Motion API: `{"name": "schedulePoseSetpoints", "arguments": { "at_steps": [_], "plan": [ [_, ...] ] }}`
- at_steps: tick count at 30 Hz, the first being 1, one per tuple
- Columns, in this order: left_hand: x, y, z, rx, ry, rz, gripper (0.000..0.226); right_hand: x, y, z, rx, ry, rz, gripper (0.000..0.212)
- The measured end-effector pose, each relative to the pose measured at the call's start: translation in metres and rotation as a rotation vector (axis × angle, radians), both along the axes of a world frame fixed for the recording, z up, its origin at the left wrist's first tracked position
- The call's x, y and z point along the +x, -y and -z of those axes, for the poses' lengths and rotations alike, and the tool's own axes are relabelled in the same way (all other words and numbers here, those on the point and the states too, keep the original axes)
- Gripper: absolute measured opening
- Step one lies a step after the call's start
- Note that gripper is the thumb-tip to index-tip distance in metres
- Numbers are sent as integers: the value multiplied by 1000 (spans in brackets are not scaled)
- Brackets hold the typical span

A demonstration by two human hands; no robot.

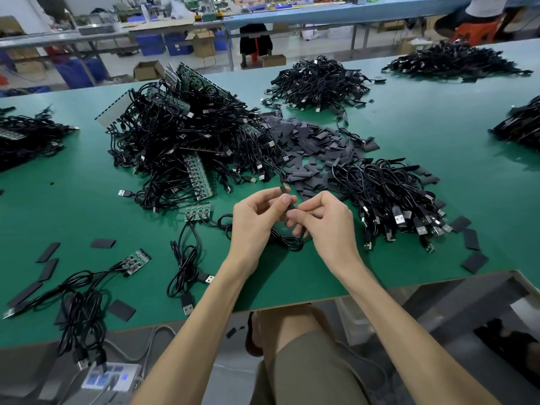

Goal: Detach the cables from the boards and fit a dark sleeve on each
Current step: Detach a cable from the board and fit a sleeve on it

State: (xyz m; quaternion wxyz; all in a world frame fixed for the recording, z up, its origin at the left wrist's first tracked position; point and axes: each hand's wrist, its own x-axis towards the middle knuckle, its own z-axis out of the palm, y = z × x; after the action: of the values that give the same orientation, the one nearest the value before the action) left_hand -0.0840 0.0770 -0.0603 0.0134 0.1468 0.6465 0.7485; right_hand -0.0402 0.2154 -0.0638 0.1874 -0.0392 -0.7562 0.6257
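Observation:
My left hand (pixel 257 217) and my right hand (pixel 323 222) meet above the green table (pixel 73 200), close to its front edge. Between their fingertips they pinch a dark sleeve (pixel 285 192) at the end of a black cable (pixel 287 241), whose coil lies under my hands. A small green board (pixel 198 211) with cables still joined to it lies just left of my left hand. Another small board (pixel 135 261) with cables lies farther left. A heap of loose dark sleeves (pixel 309 153) sits behind my hands.
A large tangle of boards and cables (pixel 187 135) fills the middle left. A pile of cables (pixel 388 200) lies right of my hands, with more piles at the back and sides. Loose sleeves dot the front left and right. A power strip (pixel 111 375) sits below the table edge.

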Motion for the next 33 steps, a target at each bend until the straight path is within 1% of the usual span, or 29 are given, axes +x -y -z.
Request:
{"name": "schedulePoseSetpoints", "arguments": {
  "at_steps": [7,11,16,23,27,30,33],
  "plan": [
    [0,0,-1,10,-4,3,18,-2,0,3,-7,-20,0,19],
    [0,0,-3,28,-28,21,29,-1,0,4,-3,-23,-14,19],
    [0,0,-3,24,-30,12,27,-1,0,3,0,-18,-20,19],
    [1,1,-3,4,-17,32,32,-1,0,2,-9,-24,-9,19],
    [0,0,-1,-25,-5,1,26,-1,0,3,-11,-28,-9,20],
    [-1,-1,0,12,44,-20,17,-2,1,5,-11,-28,-16,21],
    [-1,-1,-1,46,70,-47,16,-2,1,6,-5,-26,-32,20]
  ]
}}
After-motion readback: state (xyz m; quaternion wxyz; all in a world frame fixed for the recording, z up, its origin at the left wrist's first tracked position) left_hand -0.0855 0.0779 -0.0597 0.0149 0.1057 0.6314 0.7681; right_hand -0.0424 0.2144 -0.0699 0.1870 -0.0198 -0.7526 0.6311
